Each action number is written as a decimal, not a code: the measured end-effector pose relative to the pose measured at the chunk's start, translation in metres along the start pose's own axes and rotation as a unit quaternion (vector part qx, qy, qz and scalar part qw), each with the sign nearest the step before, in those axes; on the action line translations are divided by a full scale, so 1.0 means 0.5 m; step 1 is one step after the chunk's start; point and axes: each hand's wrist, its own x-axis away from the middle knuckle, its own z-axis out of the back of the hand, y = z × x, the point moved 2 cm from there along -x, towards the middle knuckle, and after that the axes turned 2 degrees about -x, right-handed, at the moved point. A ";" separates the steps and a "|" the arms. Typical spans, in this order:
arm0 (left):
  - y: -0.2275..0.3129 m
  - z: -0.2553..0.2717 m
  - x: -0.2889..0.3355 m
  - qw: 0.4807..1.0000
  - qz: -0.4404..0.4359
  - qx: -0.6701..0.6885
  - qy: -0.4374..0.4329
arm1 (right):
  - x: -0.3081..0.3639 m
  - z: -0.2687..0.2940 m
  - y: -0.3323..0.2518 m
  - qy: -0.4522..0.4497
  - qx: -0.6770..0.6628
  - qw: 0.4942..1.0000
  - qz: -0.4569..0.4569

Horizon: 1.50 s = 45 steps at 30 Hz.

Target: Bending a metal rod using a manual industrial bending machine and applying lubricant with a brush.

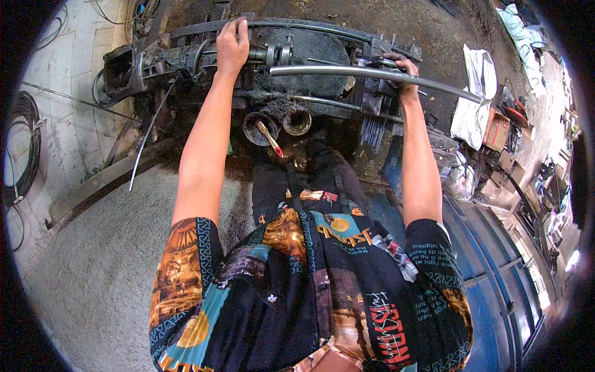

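A long, dark machine with metal rails point(310, 25) stretches across the far side, resembling a lathe. Fingers stretched forward, my left hand point(233, 48) lies on its left part, touching the long far rail. Just right of that hand is a round steel chuck-like part point(279, 54). On the right, my right hand point(406, 69) is closed at a dark metal block point(378, 87); what its fingers grip is hidden. A grey metal tube point(334, 72) crosses by that hand, its left end free above the machine bed and its right end reaching past the machine.
Two round tins point(297, 123) stand before the machine, a red-tipped brush point(269, 137) in the left one. Dark shavings point(316, 46) cover the bed. White sacks point(472, 93) and cardboard boxes point(498, 130) lie right. Coiled cable point(23, 149) is far left; blue metal panels point(489, 279) are at lower right.
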 end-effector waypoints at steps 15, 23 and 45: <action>-0.045 -0.006 0.040 0.957 0.130 0.259 -0.010 | 0.040 -0.080 -0.015 -0.035 0.047 0.998 0.028; -0.036 -0.006 0.041 0.959 0.130 0.250 -0.025 | 0.034 -0.091 0.015 -0.024 -0.008 0.999 0.037; -0.003 0.042 0.060 0.934 0.143 0.322 0.049 | 0.076 -0.111 -0.044 -0.067 0.032 0.997 0.020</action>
